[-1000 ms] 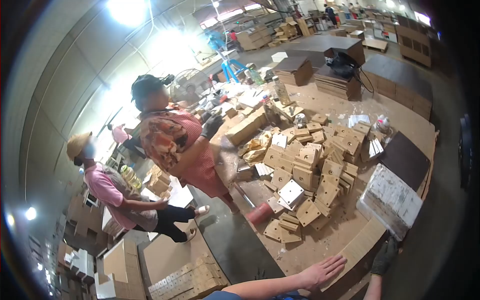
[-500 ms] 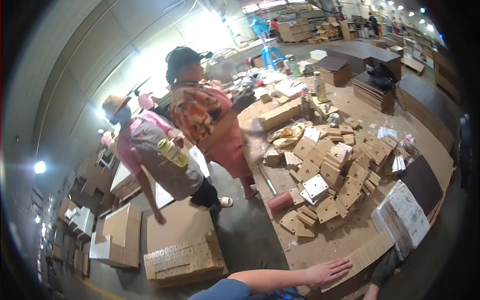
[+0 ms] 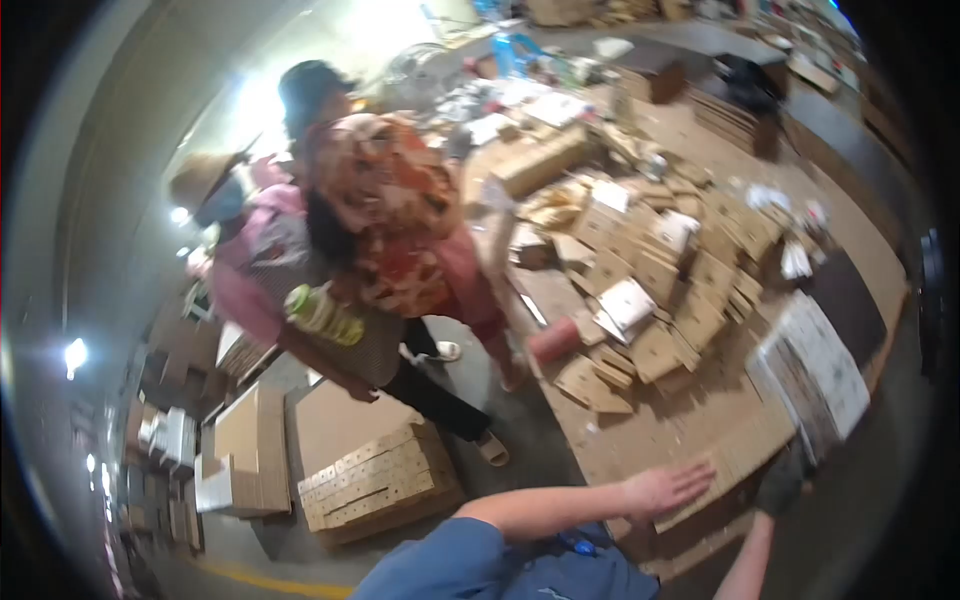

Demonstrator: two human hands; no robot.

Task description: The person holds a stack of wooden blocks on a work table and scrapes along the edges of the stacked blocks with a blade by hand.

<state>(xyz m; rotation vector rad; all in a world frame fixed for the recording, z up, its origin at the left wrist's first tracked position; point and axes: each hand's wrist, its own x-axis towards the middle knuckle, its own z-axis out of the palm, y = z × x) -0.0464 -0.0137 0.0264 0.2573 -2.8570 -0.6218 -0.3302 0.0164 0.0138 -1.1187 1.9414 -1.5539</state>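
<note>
A long row of thin wooden pieces (image 3: 748, 450) stands packed side by side along the near edge of the table. My left hand (image 3: 672, 489) is bare and lies flat on the row's near part, fingers stretched out. On the row's outer side is my right hand (image 3: 784, 484), in a dark glove, close to the row's far end; its fingers are blurred and partly hidden. A white-faced stack of boards (image 3: 818, 365) leans just beyond that end. Loose drilled wooden blocks (image 3: 655, 350) lie heaped past the row.
A red mallet head (image 3: 553, 341) rests at the table's left edge. Two co-workers stand there, one in a floral top (image 3: 385, 190), the other carrying a green bottle (image 3: 325, 315). Stacked boards (image 3: 375, 485) sit on the floor. A dark panel (image 3: 843, 305) lies at right.
My view has tilted down and blurred. The floral-topped co-worker has turned their back and bent toward the table. My left hand stays on the row; my right hand has shifted slightly toward the row's far end.
</note>
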